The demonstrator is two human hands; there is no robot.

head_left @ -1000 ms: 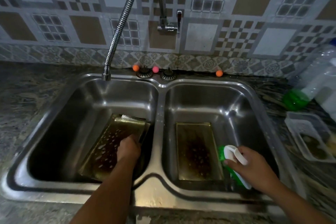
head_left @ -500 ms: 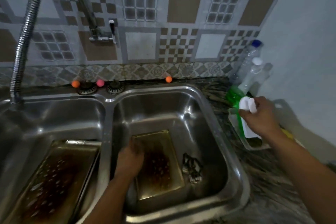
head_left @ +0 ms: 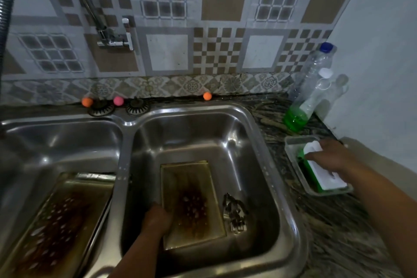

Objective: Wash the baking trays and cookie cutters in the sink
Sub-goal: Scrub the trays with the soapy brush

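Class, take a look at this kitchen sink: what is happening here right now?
A person is washing up at a double sink. The left hand holds the edge of a greasy baking tray in the right basin, with cookie cutters beside it. The right hand rests on a green-and-white scrubber in a plastic container. Another dirty tray sits in the left basin.

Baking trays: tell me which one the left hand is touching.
The smaller baking tray in the right basin, beside the cookie cutters; the left hand is at its near-left edge. The larger tray in the left basin lies untouched.
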